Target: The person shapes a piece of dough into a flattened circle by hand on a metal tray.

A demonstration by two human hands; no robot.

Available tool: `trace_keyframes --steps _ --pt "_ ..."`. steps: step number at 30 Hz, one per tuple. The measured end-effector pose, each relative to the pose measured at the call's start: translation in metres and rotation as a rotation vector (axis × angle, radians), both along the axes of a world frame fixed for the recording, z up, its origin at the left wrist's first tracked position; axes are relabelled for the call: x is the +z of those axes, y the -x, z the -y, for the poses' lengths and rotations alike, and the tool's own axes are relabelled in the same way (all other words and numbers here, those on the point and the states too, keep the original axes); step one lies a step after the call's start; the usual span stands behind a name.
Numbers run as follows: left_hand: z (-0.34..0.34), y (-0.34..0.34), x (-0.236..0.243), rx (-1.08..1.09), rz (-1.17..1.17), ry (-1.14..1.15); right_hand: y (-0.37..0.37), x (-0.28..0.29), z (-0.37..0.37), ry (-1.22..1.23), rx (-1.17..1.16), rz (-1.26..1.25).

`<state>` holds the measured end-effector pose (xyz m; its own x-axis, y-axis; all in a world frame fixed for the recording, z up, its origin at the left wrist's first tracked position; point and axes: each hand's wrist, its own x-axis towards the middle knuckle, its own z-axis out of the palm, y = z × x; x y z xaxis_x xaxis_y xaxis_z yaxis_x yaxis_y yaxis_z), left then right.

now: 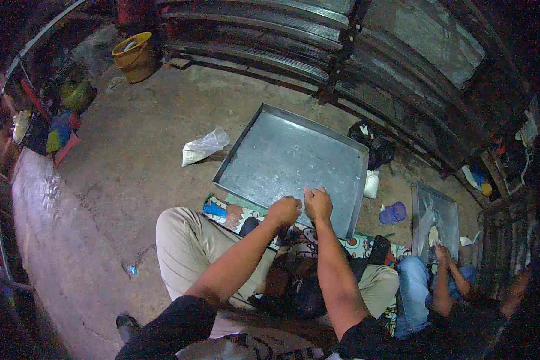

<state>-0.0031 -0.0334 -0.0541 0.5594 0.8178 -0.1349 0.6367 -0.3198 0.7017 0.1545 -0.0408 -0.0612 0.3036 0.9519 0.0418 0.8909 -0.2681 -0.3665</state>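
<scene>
A rough concrete floor (120, 180) is seen in a dim room, with a patterned mat (306, 237) spread at the near side. Above the near edge of a shallow grey metal tray (294, 156), right of that edge's middle, the two bare hands are brought together. The left hand (285, 210) is curled narrow; the right hand (318, 204) is bent, its fingers close together. Whether something small is held between them cannot be told. The step in hand is judged to be fine finger work over the tray; for the next move, a steady two-handed grip would be called for.

Off the tray's right edge, a purple plastic cup (393, 213) and a white packet (371, 185) are placed; farther right, a second tray (436, 207) is used by a co-worker. Beyond the left edge, a clear bag of white powder (203, 149) is set. A yellow bucket (133, 60) is seen farthest. No lettering can be read.
</scene>
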Motion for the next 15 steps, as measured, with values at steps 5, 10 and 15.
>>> trace_keyframes --steps 5,10,15 --pt "-0.006 0.009 -0.003 -0.074 -0.036 -0.089 -0.017 0.026 -0.002 0.308 -0.049 0.018" --pt "-0.011 0.002 -0.015 -0.008 0.117 -0.102 0.003 0.048 0.019 0.474 -0.225 0.105" --pt "-0.025 0.003 -0.032 -0.052 0.351 -0.258 0.009 0.033 0.001 0.236 -0.075 0.076"
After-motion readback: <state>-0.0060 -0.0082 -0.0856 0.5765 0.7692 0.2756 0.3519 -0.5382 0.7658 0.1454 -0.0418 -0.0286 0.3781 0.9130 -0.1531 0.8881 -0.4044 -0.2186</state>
